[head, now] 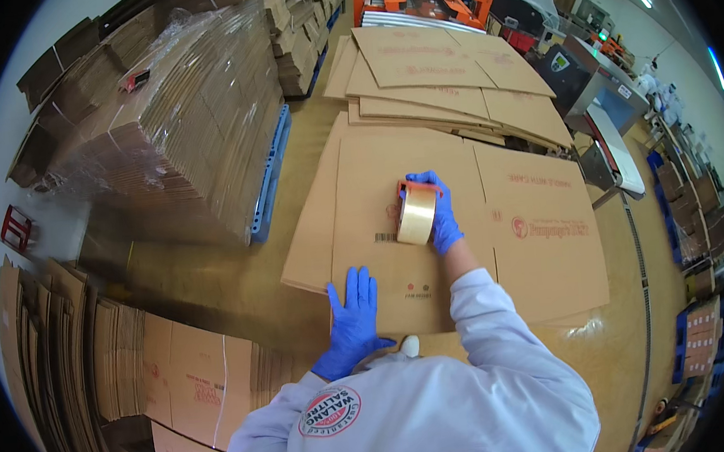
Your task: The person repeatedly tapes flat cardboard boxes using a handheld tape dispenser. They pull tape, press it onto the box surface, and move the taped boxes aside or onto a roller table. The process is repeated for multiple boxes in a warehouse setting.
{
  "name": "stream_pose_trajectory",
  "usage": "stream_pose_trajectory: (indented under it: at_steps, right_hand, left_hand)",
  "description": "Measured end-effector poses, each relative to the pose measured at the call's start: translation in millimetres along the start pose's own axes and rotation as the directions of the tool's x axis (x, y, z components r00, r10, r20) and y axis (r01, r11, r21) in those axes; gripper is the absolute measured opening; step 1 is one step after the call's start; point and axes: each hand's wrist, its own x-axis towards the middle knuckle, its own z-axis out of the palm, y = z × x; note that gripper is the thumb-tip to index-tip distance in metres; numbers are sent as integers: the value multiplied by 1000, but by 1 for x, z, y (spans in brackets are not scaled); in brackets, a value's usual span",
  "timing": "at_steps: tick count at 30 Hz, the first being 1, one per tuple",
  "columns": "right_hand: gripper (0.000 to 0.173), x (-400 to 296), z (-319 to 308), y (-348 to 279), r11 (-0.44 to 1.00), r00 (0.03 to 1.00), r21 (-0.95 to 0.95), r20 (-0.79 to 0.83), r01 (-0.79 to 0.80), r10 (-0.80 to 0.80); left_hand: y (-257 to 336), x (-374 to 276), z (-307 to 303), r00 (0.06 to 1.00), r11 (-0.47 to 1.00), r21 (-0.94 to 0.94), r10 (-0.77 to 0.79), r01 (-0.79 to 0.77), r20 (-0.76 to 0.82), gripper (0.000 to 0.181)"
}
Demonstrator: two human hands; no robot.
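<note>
My right hand (441, 212), in a blue glove, grips a tape dispenser with a red frame and a wide roll of clear packing tape (417, 216). The dispenser is over the middle of a flattened cardboard box (408, 161), near its printed barcode. My left hand (353, 323), also gloved in blue, lies flat with its fingers spread on the near left edge of the same cardboard and holds nothing. Red printing marks the cardboard's right panel. Under this piece, another cardboard sheet (313, 247) sticks out at the left.
Beyond lie more flattened boxes (426, 54) before an orange-framed roller conveyor (421, 22). Film-wrapped cardboard (206, 123) stands on a blue pallet (272, 175) at left. Bundled cardboard (196, 366) lies near left. A machine with a belt (615, 148) is at right; people in white work farther off.
</note>
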Motion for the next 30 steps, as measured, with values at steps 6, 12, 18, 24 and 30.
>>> stream_pose_trajectory:
  at_steps: [6,12,18,24,30]
  right_hand:
    - [7,-51,-40,49,975,974,-101,138,197,-182]
    - [10,-107,-46,61,997,997,-15,21,78,-78]
    - [15,-69,-18,-27,929,839,-195,401,-314,367]
    - [26,-137,-49,-7,868,781,-198,558,455,-281]
    - [32,-233,-121,-167,500,53,260,848,826,-528]
  left_hand:
    - [5,2,12,997,999,10,-31,32,-71,117]
    - [5,0,12,996,1000,25,-8,10,-87,114]
    - [6,5,25,989,987,157,5,18,-148,111]
    - [4,8,-11,997,997,72,44,-40,-61,93]
    - [-58,8,-195,771,919,60,362,-390,-524,58]
